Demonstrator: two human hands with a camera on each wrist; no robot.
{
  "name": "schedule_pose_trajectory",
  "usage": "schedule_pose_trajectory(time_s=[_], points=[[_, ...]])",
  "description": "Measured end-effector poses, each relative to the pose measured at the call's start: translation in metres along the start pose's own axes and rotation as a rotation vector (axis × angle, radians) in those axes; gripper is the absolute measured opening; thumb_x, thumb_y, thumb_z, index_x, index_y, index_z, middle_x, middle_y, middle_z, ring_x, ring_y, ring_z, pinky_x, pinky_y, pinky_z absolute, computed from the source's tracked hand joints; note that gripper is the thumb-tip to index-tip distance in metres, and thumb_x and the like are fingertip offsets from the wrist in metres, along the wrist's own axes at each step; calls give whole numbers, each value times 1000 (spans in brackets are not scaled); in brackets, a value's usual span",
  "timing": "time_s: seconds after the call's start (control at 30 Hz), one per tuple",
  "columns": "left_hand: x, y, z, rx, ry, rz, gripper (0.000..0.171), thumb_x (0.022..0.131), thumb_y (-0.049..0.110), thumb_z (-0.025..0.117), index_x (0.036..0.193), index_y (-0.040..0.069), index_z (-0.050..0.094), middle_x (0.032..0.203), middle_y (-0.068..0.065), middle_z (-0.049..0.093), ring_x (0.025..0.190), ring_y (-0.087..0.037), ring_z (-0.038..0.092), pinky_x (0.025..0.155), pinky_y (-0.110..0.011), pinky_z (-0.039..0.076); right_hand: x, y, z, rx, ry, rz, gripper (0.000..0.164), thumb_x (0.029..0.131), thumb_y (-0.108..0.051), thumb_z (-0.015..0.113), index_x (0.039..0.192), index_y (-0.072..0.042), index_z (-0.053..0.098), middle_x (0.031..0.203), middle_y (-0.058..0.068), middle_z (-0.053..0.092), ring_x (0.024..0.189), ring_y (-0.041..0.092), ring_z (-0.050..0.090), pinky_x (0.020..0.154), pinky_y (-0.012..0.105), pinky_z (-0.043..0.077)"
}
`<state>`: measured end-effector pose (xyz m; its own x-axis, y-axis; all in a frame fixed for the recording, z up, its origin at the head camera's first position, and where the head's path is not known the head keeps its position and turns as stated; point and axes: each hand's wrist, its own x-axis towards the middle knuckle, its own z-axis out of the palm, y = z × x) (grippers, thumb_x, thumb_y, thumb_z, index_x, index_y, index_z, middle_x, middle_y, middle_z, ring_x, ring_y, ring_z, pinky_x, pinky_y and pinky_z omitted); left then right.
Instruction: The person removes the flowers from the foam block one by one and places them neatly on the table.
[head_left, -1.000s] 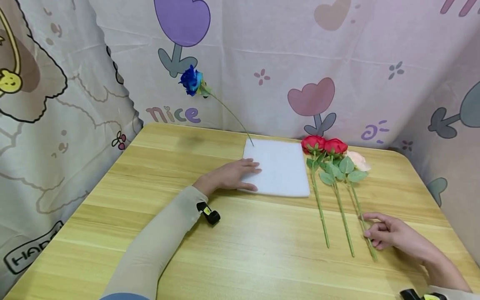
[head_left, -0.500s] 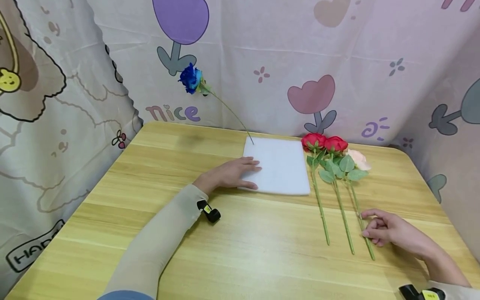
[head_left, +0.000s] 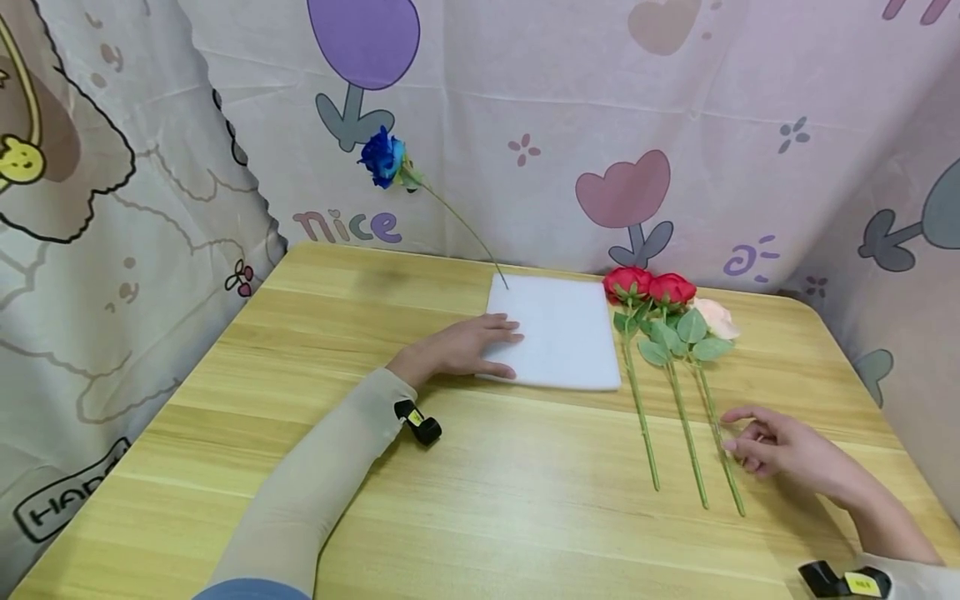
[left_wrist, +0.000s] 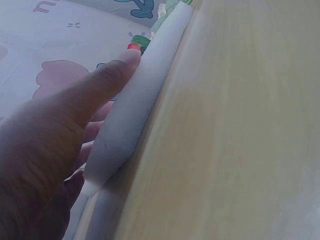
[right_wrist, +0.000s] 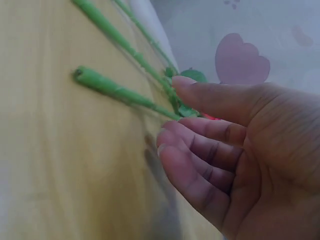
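"On the worktop [head_left: 495,533], as the head view shows it, what is nearer to the pink rose [head_left: 717,320]: the right hand [head_left: 787,454] or the left hand [head_left: 461,346]?"

"It is the right hand. From it, the stem is just beside, at 9 o'clock, and the bloom is at 11 o'clock. The long axis runs from 5 to 11 o'clock, next to two red roses [head_left: 628,285]."

"Does it hold the stem?"

"It seems not. The fingers bend loosely, with a space between thumb and forefinger. Whether the thumb touches, I cannot tell."

"And the left one?"

"It is spread wide, resting on the 9 o'clock edge of the white pad [head_left: 562,342]."

"What differs from one second ago?"

"The right hand is slightly farther toward 12 o'clock; the stem's lower end has shifted a little toward 9 o'clock."
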<state>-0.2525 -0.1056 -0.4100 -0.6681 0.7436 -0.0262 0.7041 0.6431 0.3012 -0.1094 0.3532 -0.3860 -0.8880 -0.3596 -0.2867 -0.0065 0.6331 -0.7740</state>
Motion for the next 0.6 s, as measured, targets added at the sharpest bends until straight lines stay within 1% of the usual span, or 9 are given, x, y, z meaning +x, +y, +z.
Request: schedule_pose_trajectory(time_s=[0.17, 0.27, 0.4, 0.57, 0.6], points=[[0, -1, 1, 0, 5, -1, 80, 71, 76, 39, 137, 29, 35, 145, 12, 21, 133, -9, 8, 107, -33, 15, 6, -15, -2, -76, 63, -70, 39, 89, -24, 55, 118, -1, 44, 75, 13, 57, 59, 20, 55, 50, 32, 48], [0, -1, 1, -3, 0, -5, 80, 71, 76, 39, 137, 29, 35, 145, 11, 20, 134, -10, 8, 107, -35, 15, 13, -26, -2, -129, 88, -95, 37, 88, -27, 55, 117, -5, 47, 77, 10, 59, 61, 19, 56, 51, 31, 49], [0, -1, 2, -9, -10, -5, 80, 72, 75, 38, 137, 29, 34, 145, 11, 19, 134, -11, 8, 107, -36, 15, 24, -43, -1, -156, 86, -127, 35, 88, -29, 55, 115, -8, 50, 81, 10, 60, 64, 20, 57, 55, 31, 49], [1, -1, 1, -9, -6, 4, 80, 73, 75, 38, 137, 28, 33, 146, 10, 20, 134, -13, 8, 107, -37, 15, 39, -64, 1, -129, 74, -193, 35, 88, -26, 56, 116, -5, 50, 85, 13, 60, 68, 23, 59, 58, 33, 52], [1, -1, 1, -9, -7, 3, 80, 73, 75, 38, 137, 29, 33, 146, 10, 19, 134, -13, 8, 107, -37, 15, 42, -67, 1, -134, 76, -208, 34, 88, -26, 56, 115, -6, 50, 85, 13, 60, 68, 23, 59, 58, 33, 51]])
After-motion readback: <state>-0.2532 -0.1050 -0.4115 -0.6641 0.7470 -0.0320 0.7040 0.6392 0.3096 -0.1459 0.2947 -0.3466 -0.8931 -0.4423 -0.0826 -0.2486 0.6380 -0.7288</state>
